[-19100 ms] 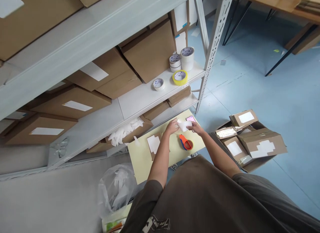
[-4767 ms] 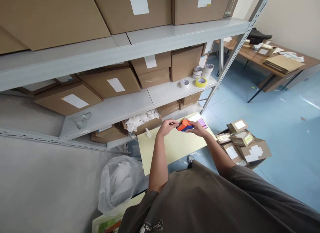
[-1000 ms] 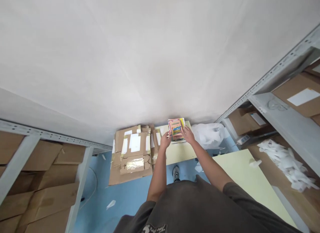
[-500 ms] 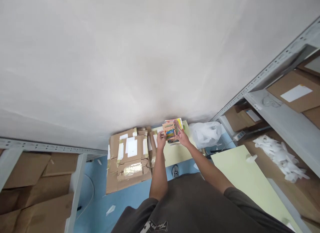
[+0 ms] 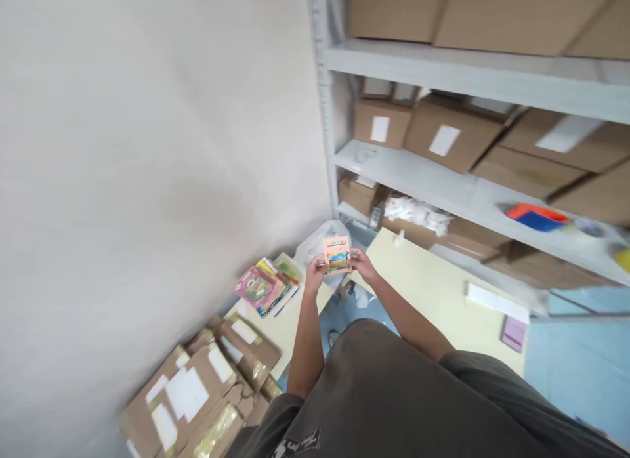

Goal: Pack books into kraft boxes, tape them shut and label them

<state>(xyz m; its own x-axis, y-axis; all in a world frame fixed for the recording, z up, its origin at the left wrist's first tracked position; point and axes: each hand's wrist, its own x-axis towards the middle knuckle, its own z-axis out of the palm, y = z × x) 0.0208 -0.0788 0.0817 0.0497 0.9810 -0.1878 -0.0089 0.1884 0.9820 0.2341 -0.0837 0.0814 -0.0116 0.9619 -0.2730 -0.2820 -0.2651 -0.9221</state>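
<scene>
A thin peach-coloured book [image 5: 336, 255] with a blue and yellow picture on its cover is held up in front of me. My left hand [image 5: 315, 273] grips its left edge with fingers closed. Its right edge is pinched by my right hand [image 5: 363, 265]. Left of my hands, a pile of colourful books [image 5: 263, 287], a pink one on top, lies on a pale yellow table [image 5: 301, 315]. Behind the held book is a translucent white plastic bag [image 5: 314, 243].
Flattened cardboard boxes [image 5: 197, 399] are stacked at lower left. Another pale table [image 5: 428, 291] extends to my right, with a white box [image 5: 497, 302] and a purple item [image 5: 514, 333]. Grey shelving [image 5: 423, 176] holds cardboard cartons. A bare wall [image 5: 162, 149] rises at left.
My view has turned to the right. The peach book has moved off the pile toward the second table, and my right hand has shifted from over the pile to the book's right edge.
</scene>
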